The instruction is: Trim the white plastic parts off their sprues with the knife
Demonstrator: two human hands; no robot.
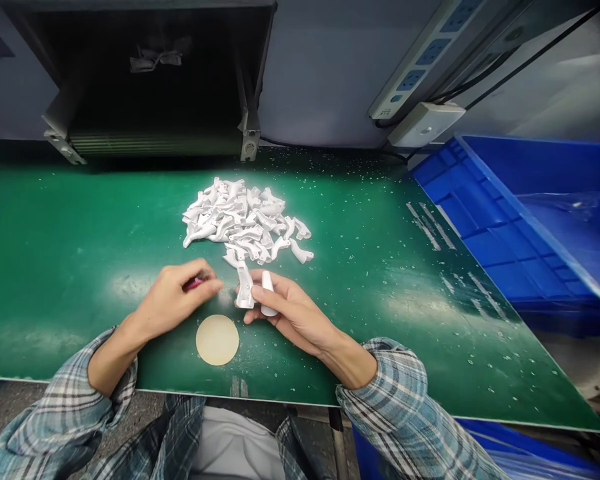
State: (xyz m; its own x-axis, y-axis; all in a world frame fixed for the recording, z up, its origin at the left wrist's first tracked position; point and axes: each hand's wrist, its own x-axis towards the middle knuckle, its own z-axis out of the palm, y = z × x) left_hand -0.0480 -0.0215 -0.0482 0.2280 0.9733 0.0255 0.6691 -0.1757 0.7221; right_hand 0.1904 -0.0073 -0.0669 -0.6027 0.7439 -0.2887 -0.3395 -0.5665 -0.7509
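Observation:
My right hand (294, 311) is closed around two small white plastic parts (254, 291), held upright just in front of the pile. My left hand (176, 297) is closed in a pinch on a small pink-red tool (194, 283), its fingertips close to the held parts. A heap of several white moulded plastic parts (244, 221) lies on the green work mat (80, 253) just beyond both hands. A round beige disc (217, 339) lies flat on the mat below and between my hands.
A blue plastic crate (520, 220) with a clear bag inside stands at the right. A dark machine opening (145, 80) sits at the back left. A power strip (440, 47) and white box (423, 125) hang at the back right. White flecks dot the mat.

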